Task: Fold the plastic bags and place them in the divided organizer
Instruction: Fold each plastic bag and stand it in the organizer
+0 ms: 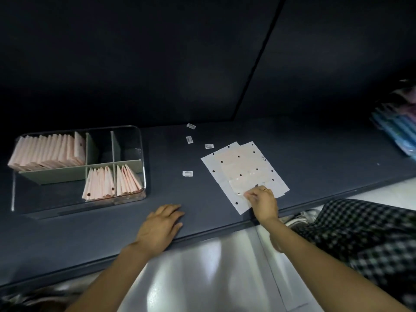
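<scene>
On the dark counter, head view: catalogue of items and task state.

Surface: dark counter [304, 154], with a dark wall panel behind it.

Organizer: clear-walled divided organizer [77, 129] at the left of the counter, with grey-green dividers making a long rear-left section, two small rear sections and front sections.

Stored, rear left: long row of folded pink bags [47, 152], standing on edge and filling that section.

Stored, front centre: smaller bundle of folded bags [99, 184], leaning.

Stored, front right: another leaning bundle [128, 182].

Unfilled: both small rear sections look empty; the front-left area shows no bags.

Flat stock: unfolded plastic bags [244, 170], pale with black dots, at least two overlapping, lying flat at the right of centre, well apart from the organizer.

Right hand: right hand [262, 200] at the near edge of the flat stock, fingers curled and pinching the top bag's near edge.

Left hand: left hand [161, 226] flat on the counter's front edge, fingers straight, holding nothing.

Small labels: four white tabs [187, 173] scattered on the counter between the organizer and the bags; their print is too small to read.

Far right: blurred blue and pink packets [398, 129] at the picture's edge; contents unclear.

Progress, judged: well along. Three sections hold folded bags; the flat sheets on the counter remain.

Step in hand, judged: lifting or starting the first fold of the top bag.

Remaining, judged: fold each flat bag and stand it in a section with room.
</scene>
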The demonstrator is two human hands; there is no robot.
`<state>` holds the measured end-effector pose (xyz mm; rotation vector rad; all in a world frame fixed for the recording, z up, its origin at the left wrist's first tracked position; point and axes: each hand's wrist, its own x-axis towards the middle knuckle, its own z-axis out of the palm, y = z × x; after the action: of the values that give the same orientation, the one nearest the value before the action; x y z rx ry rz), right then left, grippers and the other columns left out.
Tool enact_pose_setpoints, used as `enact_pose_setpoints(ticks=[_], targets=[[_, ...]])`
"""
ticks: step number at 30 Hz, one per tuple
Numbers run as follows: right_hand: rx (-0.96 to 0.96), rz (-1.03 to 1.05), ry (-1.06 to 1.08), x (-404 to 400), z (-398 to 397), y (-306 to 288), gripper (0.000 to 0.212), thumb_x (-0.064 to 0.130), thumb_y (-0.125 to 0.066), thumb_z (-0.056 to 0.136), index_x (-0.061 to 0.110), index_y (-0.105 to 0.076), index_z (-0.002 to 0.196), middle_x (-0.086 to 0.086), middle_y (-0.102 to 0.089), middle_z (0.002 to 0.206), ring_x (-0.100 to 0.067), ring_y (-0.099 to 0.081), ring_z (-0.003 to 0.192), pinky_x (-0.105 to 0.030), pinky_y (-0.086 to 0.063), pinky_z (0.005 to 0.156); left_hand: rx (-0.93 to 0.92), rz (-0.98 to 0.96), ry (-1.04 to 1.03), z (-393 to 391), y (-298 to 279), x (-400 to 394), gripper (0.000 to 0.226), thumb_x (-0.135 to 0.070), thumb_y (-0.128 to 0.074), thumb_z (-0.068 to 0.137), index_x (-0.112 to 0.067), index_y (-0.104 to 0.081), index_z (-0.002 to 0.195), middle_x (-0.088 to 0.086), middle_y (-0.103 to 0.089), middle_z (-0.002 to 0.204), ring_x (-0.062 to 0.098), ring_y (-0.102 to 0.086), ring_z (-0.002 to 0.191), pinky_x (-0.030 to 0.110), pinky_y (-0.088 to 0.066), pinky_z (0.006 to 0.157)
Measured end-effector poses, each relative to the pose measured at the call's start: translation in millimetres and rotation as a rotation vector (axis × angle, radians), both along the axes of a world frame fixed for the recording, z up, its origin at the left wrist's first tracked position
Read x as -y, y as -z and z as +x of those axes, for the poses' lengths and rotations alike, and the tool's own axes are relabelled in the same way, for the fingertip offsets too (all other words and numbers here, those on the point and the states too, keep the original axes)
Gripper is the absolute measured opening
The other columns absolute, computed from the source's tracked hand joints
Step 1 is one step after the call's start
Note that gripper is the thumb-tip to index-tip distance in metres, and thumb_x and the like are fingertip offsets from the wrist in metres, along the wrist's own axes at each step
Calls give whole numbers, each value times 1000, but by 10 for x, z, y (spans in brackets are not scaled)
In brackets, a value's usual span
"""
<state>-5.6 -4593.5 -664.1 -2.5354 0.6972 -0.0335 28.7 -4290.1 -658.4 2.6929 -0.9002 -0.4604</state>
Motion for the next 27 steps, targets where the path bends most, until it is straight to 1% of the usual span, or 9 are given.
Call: enact_pose_setpoints(ticks=[7, 11, 14, 16, 18, 20, 23, 25, 27], targets=[[68, -72, -370, -346, 65, -299, 19, 23, -56, 93, 13, -72, 93, -7, -68, 93, -28, -56, 93, -37, -42, 85, -7, -155, 32, 89, -135, 334, 52, -40, -48, 96, -29, -32, 144, -13, -29, 151, 8, -24, 139, 24, -21, 113], [39, 34, -578, -728, 35, -409, 21, 26, -57, 92, 11, -72, 98, -10, -68, 94, -25, -56, 91, -34, -42, 82, -94, -366, -37, 27, -149, 550, 66, -27, -69, 84, -23, -39, 142, -10, -43, 141, 10, -37, 131, 19, -29, 105], [-31, 203, -566, -932, 2, -423, 19, 29, -61, 89, 14, -72, 94, -5, -68, 93, -17, -57, 90, -28, -42, 80, -189, -463, -158, -36, -109, 563, 28, -18, -71, 81, -19, -66, 109, -9, -67, 97, 11, -58, 88, 25, -43, 75], [-105, 342, -540, -959, 0, -451, 20, 37, -66, 85, 18, -71, 89, 5, -66, 87, -8, -57, 83, -26, -45, 78, -228, -475, -201, -39, -66, 507, 6, -12, -67, 82, -17, -68, 82, -8, -59, 64, 8, -48, 58, 26, -37, 60], [-207, 464, -543, -886, 37, -512, 21, 42, -70, 80, 25, -67, 92, 17, -61, 84, 2, -55, 80, -19, -44, 76, -283, -490, -238, -19, -32, 441, 24, -7, -63, 83, -22, -62, 64, -8, -47, 53, 6, -39, 51, 25, -33, 55], [-354, 538, -594, -698, 109, -611, 34, 43, -71, 78, 30, -61, 107, 20, -58, 98, 3, -53, 93, -15, -41, 84, -384, -552, -303, 12, 0, 379, 39, -10, -61, 88, -29, -51, 56, -9, -43, 51, 4, -37, 52, 23, -32, 55], [-577, 554, -668, -336, 214, -740, 52, 42, -74, 76, 32, -52, 122, 16, -54, 121, 1, -50, 113, -15, -39, 94, -513, -670, -498, 46, 13, 342, 32, -22, -55, 95, -25, -62, 64, -18, -54, 59, -5, -45, 59, 17, -38, 60], [-518, 611, -595, -198, 257, -719, 38, 34, -75, 77, 30, -59, 111, 16, -62, 111, -2, -58, 103, -15, -45, 86, -570, -702, -625, 87, 40, 332, 32, -26, -52, 96, -6, -66, 76, -6, -60, 74, 6, -52, 70, 23, -42, 68], [-335, 662, -397, -202, 296, -623, 10, 22, -71, 83, 22, -61, 81, 10, -64, 78, -14, -61, 77, -18, -45, 69, -627, -748, -709, 127, 71, 327, 37, -27, -49, 97, 4, -62, 83, 6, -56, 81, 15, -50, 78, 32, -44, 75]])
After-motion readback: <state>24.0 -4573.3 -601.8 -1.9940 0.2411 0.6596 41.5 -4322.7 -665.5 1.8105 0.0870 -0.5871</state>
